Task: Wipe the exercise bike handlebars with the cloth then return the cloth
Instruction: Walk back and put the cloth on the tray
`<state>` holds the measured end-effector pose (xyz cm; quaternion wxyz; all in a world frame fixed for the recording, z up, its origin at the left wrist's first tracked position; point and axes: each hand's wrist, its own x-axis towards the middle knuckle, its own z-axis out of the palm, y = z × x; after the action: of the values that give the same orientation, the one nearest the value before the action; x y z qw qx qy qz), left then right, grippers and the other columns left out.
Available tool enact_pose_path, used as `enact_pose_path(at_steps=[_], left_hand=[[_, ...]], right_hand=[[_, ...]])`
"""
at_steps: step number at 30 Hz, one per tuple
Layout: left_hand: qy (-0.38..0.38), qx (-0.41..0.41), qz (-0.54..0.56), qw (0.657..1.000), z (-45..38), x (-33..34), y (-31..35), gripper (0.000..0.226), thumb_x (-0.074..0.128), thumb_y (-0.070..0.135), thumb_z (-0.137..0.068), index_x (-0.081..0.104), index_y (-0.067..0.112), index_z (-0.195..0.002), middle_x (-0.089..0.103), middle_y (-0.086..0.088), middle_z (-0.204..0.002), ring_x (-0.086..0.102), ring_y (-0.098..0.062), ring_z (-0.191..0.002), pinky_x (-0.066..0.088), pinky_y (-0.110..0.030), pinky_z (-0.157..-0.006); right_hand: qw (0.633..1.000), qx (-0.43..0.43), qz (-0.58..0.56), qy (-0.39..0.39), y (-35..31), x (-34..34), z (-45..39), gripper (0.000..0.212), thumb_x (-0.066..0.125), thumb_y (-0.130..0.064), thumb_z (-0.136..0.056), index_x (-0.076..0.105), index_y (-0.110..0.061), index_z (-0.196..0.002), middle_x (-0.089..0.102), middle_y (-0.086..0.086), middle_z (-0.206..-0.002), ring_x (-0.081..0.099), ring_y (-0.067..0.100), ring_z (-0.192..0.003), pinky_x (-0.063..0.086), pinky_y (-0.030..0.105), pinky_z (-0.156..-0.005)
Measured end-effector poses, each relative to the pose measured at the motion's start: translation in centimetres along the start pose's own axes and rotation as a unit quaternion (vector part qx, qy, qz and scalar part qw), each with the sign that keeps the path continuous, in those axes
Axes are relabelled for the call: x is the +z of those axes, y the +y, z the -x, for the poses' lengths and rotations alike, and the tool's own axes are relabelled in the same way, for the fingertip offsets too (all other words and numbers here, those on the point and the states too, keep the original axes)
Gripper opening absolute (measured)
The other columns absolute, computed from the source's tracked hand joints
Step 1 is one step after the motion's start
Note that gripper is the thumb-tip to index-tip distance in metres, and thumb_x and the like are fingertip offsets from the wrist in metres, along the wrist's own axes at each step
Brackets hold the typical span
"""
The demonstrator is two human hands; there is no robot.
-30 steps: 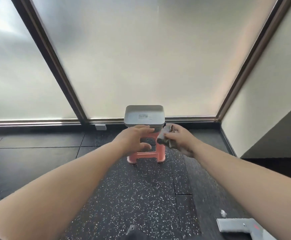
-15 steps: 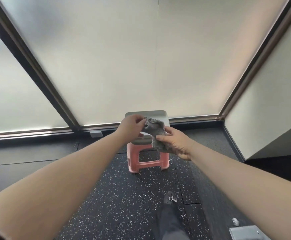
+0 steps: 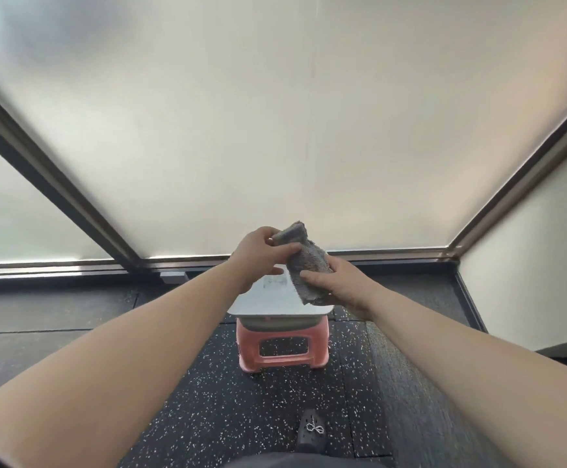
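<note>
Shining behind everything is a big frosted window, and under it the dark speckled floor is spreading out. A pink stool is standing there, carrying a grey tray. Above the tray, both hands are holding up a grey cloth. The left hand is pinching its top, and the right hand is gripping its lower edge. A black shoe is peeking in below.

Both arms stretched fwd, left hand & right hand each pinching the cloth w/ thumb + fingers.
</note>
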<state>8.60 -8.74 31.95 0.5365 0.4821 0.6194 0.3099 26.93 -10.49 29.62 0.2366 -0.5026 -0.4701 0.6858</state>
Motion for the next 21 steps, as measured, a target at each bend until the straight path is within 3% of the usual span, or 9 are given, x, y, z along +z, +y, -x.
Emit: enact_pose_path(at_steps=[3, 8, 11, 14, 18, 21], left_hand=[[0.028, -0.018, 0.027, 0.999, -3.3, 0.0, -0.3, 0.027, 0.072, 0.027, -0.083, 0.058, 0.009, -0.098, 0.067, -0.014, -0.102, 0.069, -0.023, -0.089, 0.059, -0.035, -0.070], [0.064, -0.054, 0.050, 0.995, -7.8, 0.1, -2.1, 0.026, 0.073, 0.033, -0.079, 0.062, 0.017, -0.095, 0.069, -0.010, -0.099, 0.070, -0.022, -0.088, 0.059, -0.034, -0.069], [0.083, -0.074, 0.070, 0.991, -10.6, 0.0, -3.3, 0.023, 0.074, 0.033, -0.078, 0.063, 0.018, -0.093, 0.071, -0.008, -0.095, 0.071, -0.021, -0.084, 0.060, -0.037, -0.070], [0.089, -0.100, 0.115, 0.984, -13.2, 0.2, -4.6, 0.016, 0.072, 0.017, -0.083, 0.062, 0.012, -0.094, 0.070, -0.009, -0.089, 0.069, -0.019, -0.075, 0.059, -0.030, -0.062], [0.073, -0.146, 0.123, 0.979, -17.1, -0.3, -7.9, 0.026, 0.066, 0.009, -0.087, 0.059, 0.005, -0.112, 0.067, -0.017, -0.107, 0.068, -0.025, -0.090, 0.060, -0.034, -0.073], [0.034, -0.161, 0.061, 0.985, -19.8, -0.5, -11.3, 0.041, 0.065, 0.004, -0.086, 0.049, 0.013, -0.124, 0.062, -0.018, -0.112, 0.068, -0.027, -0.093, 0.058, -0.038, -0.080]], right_hand=[[1.000, 0.000, 0.014, -0.025, -0.1, -1.5, -2.6, 0.022, 0.066, -0.009, -0.087, 0.063, -0.022, -0.104, 0.069, 0.018, -0.109, 0.068, 0.027, -0.094, 0.058, 0.042, -0.085], [0.999, 0.021, -0.033, 0.021, 0.1, -2.4, -7.1, 0.029, 0.053, -0.028, -0.096, 0.057, -0.012, -0.121, 0.067, 0.016, -0.108, 0.067, 0.027, -0.089, 0.059, 0.038, -0.070], [0.997, 0.036, -0.055, 0.038, 1.5, -2.7, -9.8, 0.019, 0.051, -0.014, -0.097, 0.061, -0.008, -0.113, 0.067, 0.021, -0.104, 0.065, 0.029, -0.084, 0.056, 0.043, -0.074], [0.993, 0.047, -0.072, 0.080, 3.3, -2.4, -12.0, 0.028, 0.055, -0.009, -0.095, 0.055, -0.004, -0.122, 0.068, 0.016, -0.105, 0.068, 0.023, -0.080, 0.058, 0.032, -0.065], [0.989, 0.035, -0.019, 0.144, 6.3, -1.9, -14.6, 0.048, 0.053, -0.005, -0.093, 0.040, -0.030, -0.132, 0.059, 0.007, -0.107, 0.068, 0.015, -0.083, 0.060, 0.029, -0.065], [0.987, 0.013, 0.087, 0.137, 9.4, -2.1, -17.5, 0.046, 0.057, -0.006, -0.091, 0.046, -0.039, -0.121, 0.062, 0.002, -0.105, 0.069, 0.016, -0.077, 0.060, 0.033, -0.072]])
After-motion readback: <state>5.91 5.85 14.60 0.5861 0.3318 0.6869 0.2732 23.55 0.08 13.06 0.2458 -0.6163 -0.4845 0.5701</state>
